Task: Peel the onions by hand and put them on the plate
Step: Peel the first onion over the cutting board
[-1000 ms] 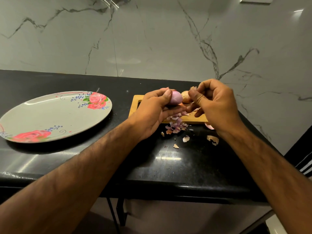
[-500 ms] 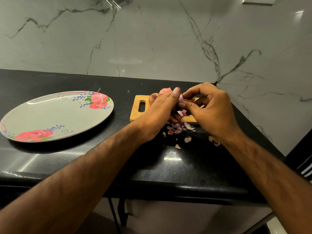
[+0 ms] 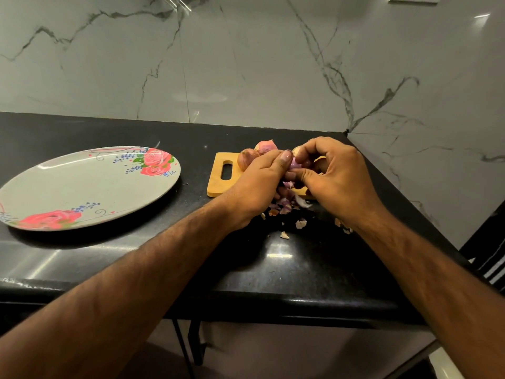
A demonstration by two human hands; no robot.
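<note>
A small pale-purple onion (image 3: 295, 163), glossy and stripped of its dry skin where it shows, sits above the right half of a rectangular light wooden cutting board (image 3: 218, 181) with one slot handle. Most of it is covered by fingers. The left hand (image 3: 259, 184) curls round it with the thumb laid on top, and the right hand (image 3: 336, 173) pinches its other side between thumb and fingertips, so both hands are grasping the one onion.

Two brown-skinned unpeeled onions (image 3: 247, 160) lie at the board's far edge, just behind the left hand. A third tan curve shows behind the right hand's fingers, too hidden to be sure of.

A heap of purple and tan peel scraps (image 3: 284, 206) lies at the board's near edge, and a few loose flakes are scattered on the black stone worktop (image 3: 273, 269) nearer than the board.

One round grey plate printed with pink roses (image 3: 82, 187) stands well to the left of the board, with no onion on it.
</note>
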